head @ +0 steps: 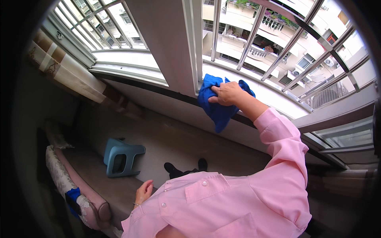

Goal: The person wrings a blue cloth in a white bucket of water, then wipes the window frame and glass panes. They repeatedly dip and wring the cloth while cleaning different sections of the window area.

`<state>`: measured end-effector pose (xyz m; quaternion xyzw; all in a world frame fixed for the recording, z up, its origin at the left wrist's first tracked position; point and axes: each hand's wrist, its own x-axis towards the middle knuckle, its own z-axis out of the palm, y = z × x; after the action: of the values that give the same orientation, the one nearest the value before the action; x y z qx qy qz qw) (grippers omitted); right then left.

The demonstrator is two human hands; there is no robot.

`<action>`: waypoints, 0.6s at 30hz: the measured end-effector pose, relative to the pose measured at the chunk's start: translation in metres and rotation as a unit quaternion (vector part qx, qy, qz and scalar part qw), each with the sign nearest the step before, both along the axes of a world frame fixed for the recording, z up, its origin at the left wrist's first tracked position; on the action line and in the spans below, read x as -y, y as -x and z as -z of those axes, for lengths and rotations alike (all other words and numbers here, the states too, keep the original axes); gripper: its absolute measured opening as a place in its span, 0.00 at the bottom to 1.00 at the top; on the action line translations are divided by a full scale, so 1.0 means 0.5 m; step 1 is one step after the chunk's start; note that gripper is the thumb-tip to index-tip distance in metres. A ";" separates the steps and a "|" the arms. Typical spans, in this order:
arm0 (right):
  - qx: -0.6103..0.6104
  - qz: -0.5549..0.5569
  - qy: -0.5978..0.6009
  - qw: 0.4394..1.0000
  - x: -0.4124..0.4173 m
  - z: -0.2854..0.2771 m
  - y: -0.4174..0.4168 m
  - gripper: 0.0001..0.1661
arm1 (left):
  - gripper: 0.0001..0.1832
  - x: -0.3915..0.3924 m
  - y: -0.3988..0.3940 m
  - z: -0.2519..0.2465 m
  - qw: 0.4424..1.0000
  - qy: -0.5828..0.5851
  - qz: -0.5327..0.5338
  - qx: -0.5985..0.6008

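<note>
My right hand (227,93) presses a blue cloth (213,111) onto the white window sill (268,101), at the foot of the window frame's upright. Part of the cloth hangs down over the dark edge of the sill. My thumb and fingers are bent over the cloth, and some of it bunches up beyond my knuckles. Low beside my body, my left hand (144,192) hangs with bent fingers and holds nothing that I can see. Metal bars (253,37) stand outside the sill.
A blue plastic stool (126,157) lies on its side on the floor to the left. Behind it, a sofa armrest (82,181) carries a lace cover and another blue cloth (73,195). A patterned curtain (71,70) hangs by the left window. An open window sash (342,119) juts in at right.
</note>
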<state>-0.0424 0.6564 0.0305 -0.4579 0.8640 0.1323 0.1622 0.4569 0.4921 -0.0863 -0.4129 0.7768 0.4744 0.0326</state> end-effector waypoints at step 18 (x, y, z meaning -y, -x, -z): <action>-0.143 0.094 0.315 0.934 -0.050 0.060 -0.131 0.11 | 0.11 0.100 -0.059 0.015 0.991 0.116 0.048 0.045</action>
<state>0.0230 0.6815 0.0003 -0.3787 0.9144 -0.0982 -0.1040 0.4865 0.4421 -0.0941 -0.3976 0.8432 0.3595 0.0420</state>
